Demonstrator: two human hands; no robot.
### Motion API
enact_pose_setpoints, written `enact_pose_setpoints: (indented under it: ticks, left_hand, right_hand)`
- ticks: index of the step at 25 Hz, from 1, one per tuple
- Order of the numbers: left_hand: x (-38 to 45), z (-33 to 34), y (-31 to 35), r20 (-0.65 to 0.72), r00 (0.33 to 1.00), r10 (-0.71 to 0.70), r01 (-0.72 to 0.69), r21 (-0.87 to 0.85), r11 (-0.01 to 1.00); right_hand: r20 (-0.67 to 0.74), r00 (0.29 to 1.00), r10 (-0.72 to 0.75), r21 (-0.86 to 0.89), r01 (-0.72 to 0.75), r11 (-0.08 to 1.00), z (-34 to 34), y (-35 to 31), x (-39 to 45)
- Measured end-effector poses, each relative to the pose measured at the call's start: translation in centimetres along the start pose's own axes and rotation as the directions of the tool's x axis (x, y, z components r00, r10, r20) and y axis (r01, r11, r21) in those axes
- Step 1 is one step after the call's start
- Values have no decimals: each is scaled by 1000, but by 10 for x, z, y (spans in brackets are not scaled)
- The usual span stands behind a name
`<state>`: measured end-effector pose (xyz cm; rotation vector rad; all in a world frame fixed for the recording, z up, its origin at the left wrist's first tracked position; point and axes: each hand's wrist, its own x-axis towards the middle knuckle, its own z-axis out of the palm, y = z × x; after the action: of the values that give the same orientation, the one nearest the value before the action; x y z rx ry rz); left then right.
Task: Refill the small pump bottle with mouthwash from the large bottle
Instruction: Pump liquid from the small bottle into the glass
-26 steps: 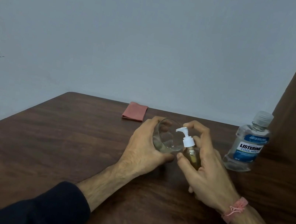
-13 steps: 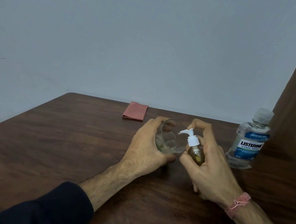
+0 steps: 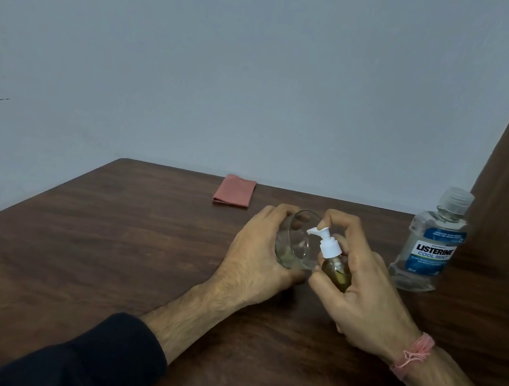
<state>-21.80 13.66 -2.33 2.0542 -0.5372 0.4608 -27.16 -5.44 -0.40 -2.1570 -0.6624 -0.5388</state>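
Curling round the small amber pump bottle with a white pump head [image 3: 335,265], the right hand [image 3: 363,297] tilts its nozzle over the clear drinking glass [image 3: 297,243], which the left hand [image 3: 256,259] grips tilted on the dark wooden table [image 3: 103,252]; the large clear capped mouthwash bottle [image 3: 431,244] stands right.

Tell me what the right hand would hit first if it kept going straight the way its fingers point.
Probably the glass held by the left hand: the right hand and its pump bottle aim up-left, nozzle at the rim. Depth is unclear.

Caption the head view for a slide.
Right hand aims pump bottle into tilted glass held by left hand.
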Motion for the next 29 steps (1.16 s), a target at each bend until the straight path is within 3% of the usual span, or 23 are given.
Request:
enact_pose_setpoints:
  ticks: [11, 18, 23, 29]
  left_hand:
    - [3, 1, -5, -12, 1000, -26, 26, 9, 1000]
    - [3, 1, -5, 1, 997, -73, 73, -70, 995]
    - [0, -1, -4, -5, 999, -32, 32, 0, 999]
    - [0, -1, -2, -47, 998, -39, 43, 96, 994]
  right_hand:
    - [-65, 998, 25, -39, -28, 999, 0, 7, 0]
    - [-129, 992, -8, -5, 8, 1000, 0, 11, -3]
    - [-186, 983, 6, 99, 13, 995, 0, 21, -1]
    - [-195, 980, 32, 30, -27, 999, -10, 29, 0]
